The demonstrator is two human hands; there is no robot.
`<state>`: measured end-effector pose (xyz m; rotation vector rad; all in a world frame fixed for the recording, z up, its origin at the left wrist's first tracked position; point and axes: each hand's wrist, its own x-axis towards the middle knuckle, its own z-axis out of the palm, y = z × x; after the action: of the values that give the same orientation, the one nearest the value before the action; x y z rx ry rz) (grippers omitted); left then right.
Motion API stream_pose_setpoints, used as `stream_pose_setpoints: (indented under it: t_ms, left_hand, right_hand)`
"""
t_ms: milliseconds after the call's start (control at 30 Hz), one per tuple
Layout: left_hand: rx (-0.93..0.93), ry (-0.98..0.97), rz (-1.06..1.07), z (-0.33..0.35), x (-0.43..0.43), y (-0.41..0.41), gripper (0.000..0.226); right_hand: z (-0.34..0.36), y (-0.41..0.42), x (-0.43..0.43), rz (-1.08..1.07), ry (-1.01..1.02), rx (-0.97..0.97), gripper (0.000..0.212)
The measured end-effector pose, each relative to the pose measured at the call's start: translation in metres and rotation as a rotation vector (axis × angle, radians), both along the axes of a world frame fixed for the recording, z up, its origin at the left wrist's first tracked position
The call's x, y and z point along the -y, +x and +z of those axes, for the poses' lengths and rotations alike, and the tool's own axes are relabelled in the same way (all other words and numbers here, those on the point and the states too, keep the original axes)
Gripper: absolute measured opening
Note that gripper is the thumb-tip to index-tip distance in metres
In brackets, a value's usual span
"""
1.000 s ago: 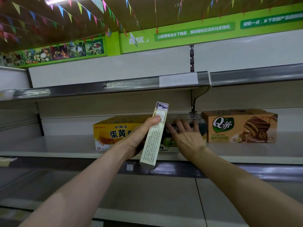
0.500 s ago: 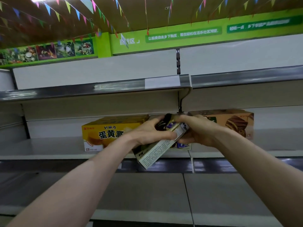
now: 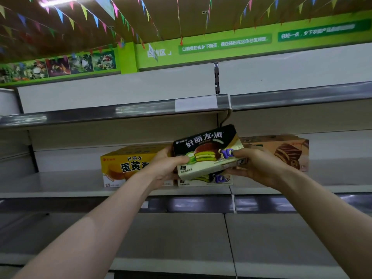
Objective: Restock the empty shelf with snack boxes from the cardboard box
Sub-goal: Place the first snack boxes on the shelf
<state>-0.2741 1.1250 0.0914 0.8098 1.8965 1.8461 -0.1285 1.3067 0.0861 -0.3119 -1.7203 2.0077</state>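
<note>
Both hands grip one flat black-and-cream cardboard snack box (image 3: 205, 150) printed with a green-filled chocolate pie. They hold it tilted in the air just in front of the pale grey metal middle shelf (image 3: 52, 181). The left hand (image 3: 167, 168) clasps the box's left end, thumb across the printed face. The right hand (image 3: 257, 168) clasps the right end, thumb on top and fingers curled beneath. Just behind and below, a matching box (image 3: 203, 179) stands on the shelf, only its lower strip showing. A yellow cardboard snack box (image 3: 122, 164) stands to its left and a brown cardboard snack box (image 3: 285, 152) to its right, partly hidden by the right hand.
</note>
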Motion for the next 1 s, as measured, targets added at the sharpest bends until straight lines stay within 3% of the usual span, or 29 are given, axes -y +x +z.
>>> stream_pose_setpoints:
  t_ms: [100,167,300,467,600,633,767,867,933,1000]
  left_hand:
    - [-0.221,-0.084,0.076,0.005,-0.001,0.0,0.068]
    - [-0.327,-0.206,0.081,0.0,0.002,0.002,0.074]
    - [-0.492,-0.347,0.125,-0.02,0.001,0.005,0.1]
    - [-0.587,-0.427,0.246,-0.033,-0.011,-0.001,0.097]
    - [-0.688,-0.523,0.315,-0.032,-0.017,-0.002,0.084]
    - [-0.702,-0.531,0.317,-0.032,-0.018,-0.001,0.082]
    - [-0.642,-0.53,0.357,-0.038,-0.028,-0.006,0.094]
    - [-0.454,-0.382,0.355,-0.038,-0.033,-0.01,0.112]
    - [-0.386,-0.309,0.359,-0.038,-0.035,-0.013,0.107]
    - [-0.395,-0.318,0.397,-0.038,-0.038,-0.017,0.097]
  right_hand:
    - [0.001,-0.001,0.001,-0.128,0.382,0.169,0.014]
    - [-0.006,-0.001,0.0,-0.145,0.528,0.277,0.013]
    - [-0.027,-0.007,-0.002,-0.144,0.695,0.357,0.012]
    - [-0.033,-0.019,-0.006,-0.225,0.832,0.376,0.025]
    - [-0.036,-0.026,-0.008,-0.308,0.946,0.429,0.014]
    - [-0.036,-0.027,-0.008,-0.331,0.966,0.444,0.02]
    - [-0.035,-0.03,-0.003,-0.379,1.007,0.446,0.045]
    - [-0.032,-0.03,-0.004,-0.35,0.969,0.45,0.067]
    - [-0.03,-0.029,-0.006,-0.272,0.821,0.386,0.081]
    - [-0.03,-0.029,-0.005,-0.213,0.764,0.328,0.081]
